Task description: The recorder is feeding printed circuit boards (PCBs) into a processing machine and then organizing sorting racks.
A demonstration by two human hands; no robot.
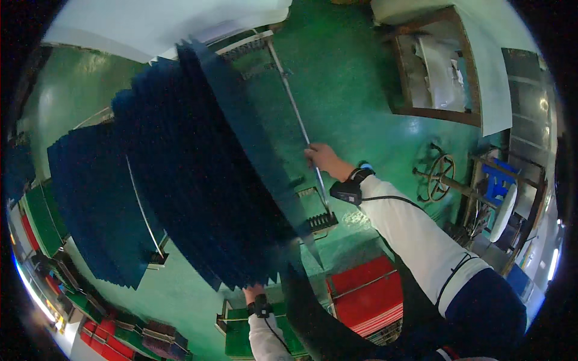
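Note:
A thick bundle of dark blue sheets point(192, 162) with ragged, stepped edges fills the middle left, fanned out and slightly smeared on its right side. To the right of the bundle, my right hand point(330, 161) is closed around a thin metal rod point(290, 96). The rod slants from a bracket at the top down to a dark slotted bracket point(322, 221). At the bundle's lower edge is my left hand point(253, 293), touching or just under the sheets; its fingers are hidden there. Both wrists wear dark straps with small devices and cables.
Another dark blue stack point(90, 204) with a rod stands at left. Near me are a red stack point(367, 295) and a green stack point(236, 337). A wood-framed bin point(475, 78) is at the upper right, with a handwheel point(441, 178) below it. The floor point(349, 66) is green.

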